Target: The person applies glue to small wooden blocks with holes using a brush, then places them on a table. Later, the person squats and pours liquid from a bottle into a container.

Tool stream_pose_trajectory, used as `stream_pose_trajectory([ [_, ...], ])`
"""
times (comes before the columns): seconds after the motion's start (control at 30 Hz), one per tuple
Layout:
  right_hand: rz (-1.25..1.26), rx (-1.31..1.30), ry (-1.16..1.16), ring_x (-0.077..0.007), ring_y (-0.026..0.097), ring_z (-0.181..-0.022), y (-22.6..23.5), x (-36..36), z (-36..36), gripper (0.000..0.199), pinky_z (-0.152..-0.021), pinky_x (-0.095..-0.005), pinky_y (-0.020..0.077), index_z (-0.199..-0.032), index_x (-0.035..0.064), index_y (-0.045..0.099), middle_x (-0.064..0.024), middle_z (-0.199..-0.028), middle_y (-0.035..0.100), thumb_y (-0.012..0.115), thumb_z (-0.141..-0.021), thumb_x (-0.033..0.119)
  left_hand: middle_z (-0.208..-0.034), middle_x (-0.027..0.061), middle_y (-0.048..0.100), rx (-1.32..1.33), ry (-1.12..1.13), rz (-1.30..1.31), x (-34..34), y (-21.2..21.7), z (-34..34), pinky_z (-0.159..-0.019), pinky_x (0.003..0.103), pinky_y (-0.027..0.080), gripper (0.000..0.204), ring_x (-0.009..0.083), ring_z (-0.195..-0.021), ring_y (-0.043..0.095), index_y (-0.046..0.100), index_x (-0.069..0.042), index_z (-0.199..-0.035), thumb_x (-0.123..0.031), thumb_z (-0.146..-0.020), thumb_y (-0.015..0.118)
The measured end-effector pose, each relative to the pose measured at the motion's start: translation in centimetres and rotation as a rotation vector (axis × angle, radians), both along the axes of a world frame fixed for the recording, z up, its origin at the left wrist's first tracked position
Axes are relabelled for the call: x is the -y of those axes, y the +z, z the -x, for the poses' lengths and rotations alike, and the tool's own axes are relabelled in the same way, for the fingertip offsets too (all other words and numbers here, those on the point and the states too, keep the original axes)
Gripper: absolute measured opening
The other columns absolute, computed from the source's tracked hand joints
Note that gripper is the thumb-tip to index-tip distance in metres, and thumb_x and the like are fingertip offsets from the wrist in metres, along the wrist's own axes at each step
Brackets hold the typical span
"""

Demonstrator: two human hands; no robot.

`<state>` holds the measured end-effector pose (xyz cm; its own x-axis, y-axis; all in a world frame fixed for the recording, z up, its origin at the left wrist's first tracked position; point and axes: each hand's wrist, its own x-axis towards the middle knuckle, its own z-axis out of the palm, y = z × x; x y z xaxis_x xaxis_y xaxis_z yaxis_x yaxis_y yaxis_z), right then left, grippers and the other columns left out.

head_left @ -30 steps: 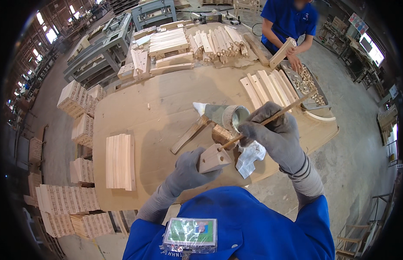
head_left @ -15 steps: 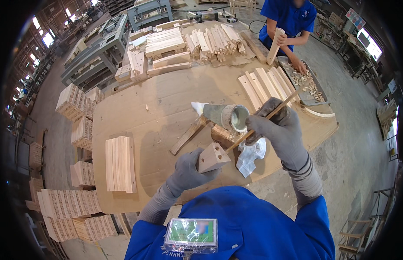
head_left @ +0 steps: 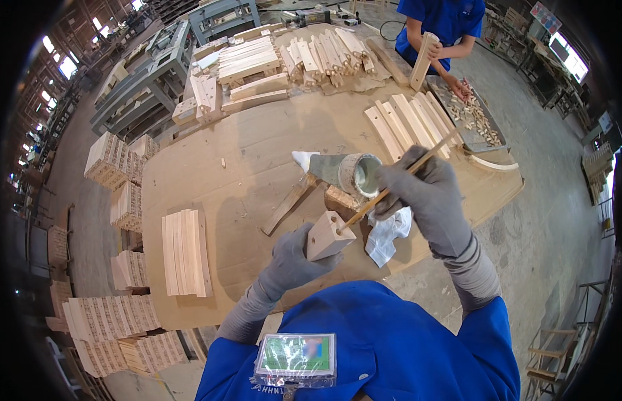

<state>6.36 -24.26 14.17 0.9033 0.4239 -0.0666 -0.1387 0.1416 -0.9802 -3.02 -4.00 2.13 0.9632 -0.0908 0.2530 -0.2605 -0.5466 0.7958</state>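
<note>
My gloved left hand is closed around a pale wooden block with drilled holes in its end. A thin wooden stick is gripped by my gloved right hand; its lower tip meets the block at one of the holes. Just beyond my hands, a grey tubular container lies tilted with its open mouth toward my right hand, by a wooden chunk. A crumpled white cloth lies under my right hand. A flat wooden strip slants beside the container.
Stacked slats lie at left on the cardboard-covered table. More wooden pieces lie at right, near a tray of dowels. A co-worker stands there holding a wooden piece. Piled blocks stand left of the table.
The block has turned slightly in my left hand, and the stick's tip has moved left onto its holed end. The co-worker's lower hand has shifted a little over the tray.
</note>
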Motion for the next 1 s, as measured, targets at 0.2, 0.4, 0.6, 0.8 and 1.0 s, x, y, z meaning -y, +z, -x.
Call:
stream_pose_trajectory([
  [0.2,0.113,0.026,0.055,-0.0158,0.065,-0.068,-0.3,-0.2,-0.3,0.019,-0.062,-0.0277,0.0583,-0.094,-0.0061,0.055,-0.0114,-0.081,0.064,0.065,-0.083,0.006,-0.075,0.0117,0.065,0.029,0.013,0.036,0.5,0.2,-0.1,-0.058,0.033,0.052,0.051,0.0246,-0.063,0.066,0.057,0.000,-0.101,-0.030,-0.067,0.079],
  [0.4,0.179,0.044,0.133,-0.0196,0.066,-0.081,0.4,0.4,-0.3,0.016,-0.073,-0.0301,0.0576,-0.097,-0.0068,0.055,-0.0147,-0.091,0.064,0.061,-0.084,0.000,-0.077,0.0121,0.065,0.015,0.002,0.036,0.2,0.6,0.0,-0.060,0.032,0.052,0.053,0.0239,-0.065,0.066,0.057,0.000,-0.103,-0.032,-0.067,0.079],
  [0.6,0.049,0.106,0.207,-0.0124,0.063,-0.088,0.0,1.1,0.5,0.024,-0.077,-0.0241,0.0520,-0.105,-0.0025,0.057,-0.0082,-0.094,0.065,0.064,-0.082,0.000,-0.077,0.0113,0.065,-0.021,-0.008,0.006,-0.1,0.5,0.1,-0.059,0.032,0.052,0.054,0.0238,-0.064,0.066,0.056,0.001,-0.103,-0.032,-0.066,0.079],
  [0.8,0.062,0.070,0.178,-0.0124,0.064,-0.084,1.4,1.3,0.7,0.020,-0.074,-0.0242,0.0528,-0.098,-0.0015,0.057,-0.0085,-0.092,0.065,0.067,-0.081,0.002,-0.077,0.0105,0.064,0.074,0.030,-0.042,0.2,1.2,0.3,-0.056,0.032,0.050,0.052,0.0232,-0.062,0.065,0.056,0.000,-0.101,-0.031,-0.065,0.080],
  [1.0,0.104,0.069,0.144,-0.0111,0.064,-0.076,2.1,1.3,0.7,0.017,-0.069,-0.0231,0.0529,-0.093,-0.0002,0.057,-0.0061,-0.083,0.064,0.069,-0.080,0.004,-0.074,0.0102,0.064,0.188,0.055,-0.175,-0.1,1.6,0.3,-0.054,0.032,0.050,0.052,0.0240,-0.060,0.064,0.056,0.001,-0.100,-0.030,-0.066,0.080],
])
